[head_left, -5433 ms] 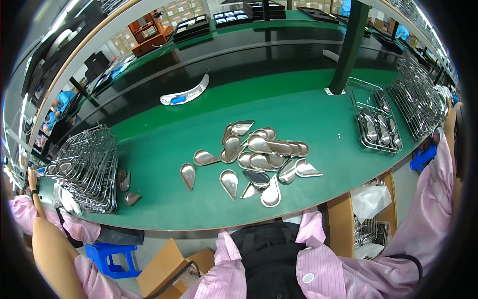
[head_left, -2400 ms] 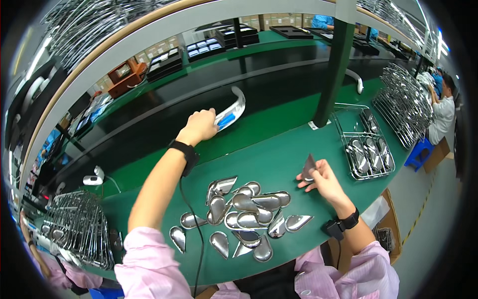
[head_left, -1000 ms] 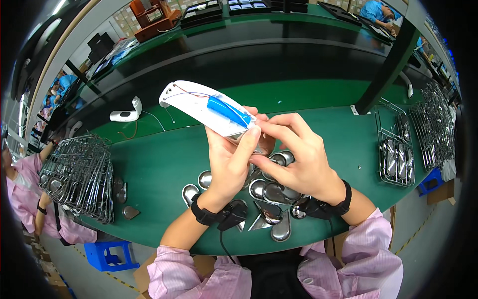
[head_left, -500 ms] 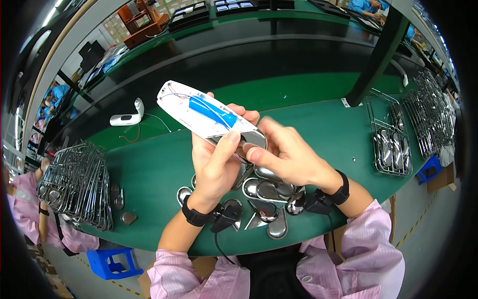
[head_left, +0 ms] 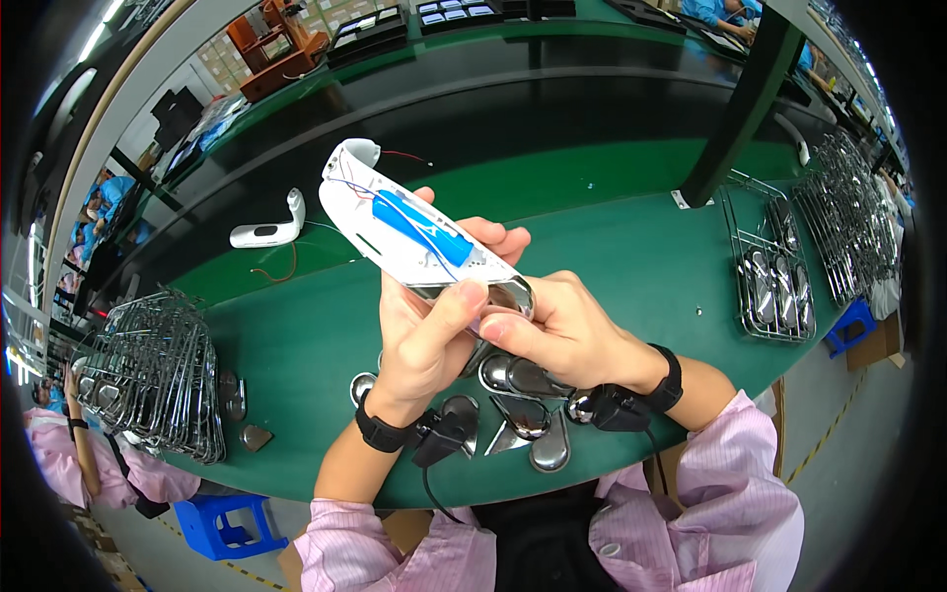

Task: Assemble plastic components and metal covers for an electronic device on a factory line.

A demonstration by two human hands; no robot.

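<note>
Above the green table, my left hand (head_left: pixel 424 335) is closed around a white plastic housing (head_left: pixel 370 240). Its open side faces up and shows a blue cylindrical battery (head_left: pixel 419 225) with thin wires. A curved white part with a loose red wire sticks out at the housing's far end. At the near right end sits a shiny chrome cover (head_left: pixel 513 293). My right hand (head_left: pixel 572 331) grips that cover, its thumb pressed close to my left thumb. Some fingers of both hands are hidden behind the housing. Several loose chrome covers (head_left: pixel 523 414) lie on the table under my hands.
A second white device (head_left: pixel 266 235) with wires lies at the far left. Stacked wire racks (head_left: pixel 163 380) stand on the left, and another wire rack (head_left: pixel 774 291) holds chrome parts on the right. A dark post (head_left: pixel 745 118) rises at the far right. A co-worker's pink sleeve (head_left: pixel 64 449) shows at left.
The housing has turned a little in my hands, bringing the curved end part and red wire into view. My right fingers have settled closer around the chrome cover.
</note>
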